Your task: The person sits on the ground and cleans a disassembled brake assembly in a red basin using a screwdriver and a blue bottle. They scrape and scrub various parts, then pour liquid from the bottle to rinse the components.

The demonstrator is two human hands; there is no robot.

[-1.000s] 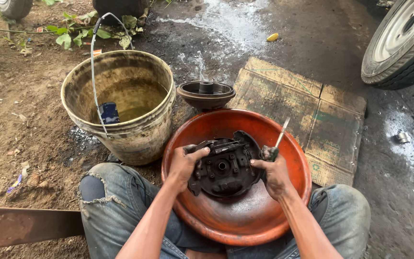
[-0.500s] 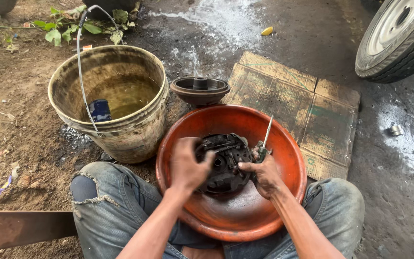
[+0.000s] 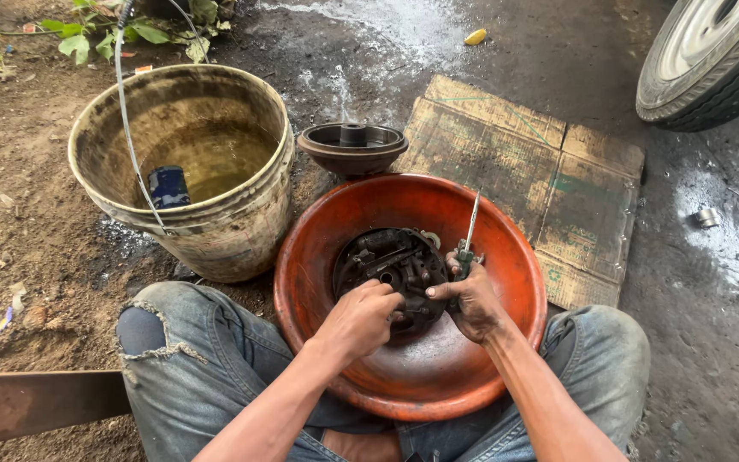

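Grease-black brake plate assembly [image 3: 389, 272] lies in the middle of the orange basin [image 3: 506, 359], which sits between your knees on the ground. Your left hand [image 3: 359, 318] rests on the near edge of that assembly, fingers curled down over its rim in a closed grip. Your right hand [image 3: 470, 298] is just beside it on the right, fingers wrapped around the green handle of a screwdriver [image 3: 469, 239], whose thin metal shaft points up and away from you, slightly tilted. The right thumb reaches toward the assembly and touches its edge. Both hands are dark with grime.

Just beyond the basin stands a brake drum [image 3: 352, 147], dark and round, open side up, near the far rim of the basin. To your left is a dirty plastic bucket [image 3: 241, 231] with murky liquid in the bottom and a small blue can [image 3: 168, 186] standing in it; its wire handle [image 3: 126, 111] arches up over the left side. Flattened cardboard [image 3: 540, 162] lies on the ground behind and to the right of the basin. A vehicle tyre [image 3: 716, 68] shows at the upper right corner, well apart from you. Wet patches mark the ground beyond the drum. Your torn jeans [image 3: 207, 359] frame the basin on both sides.
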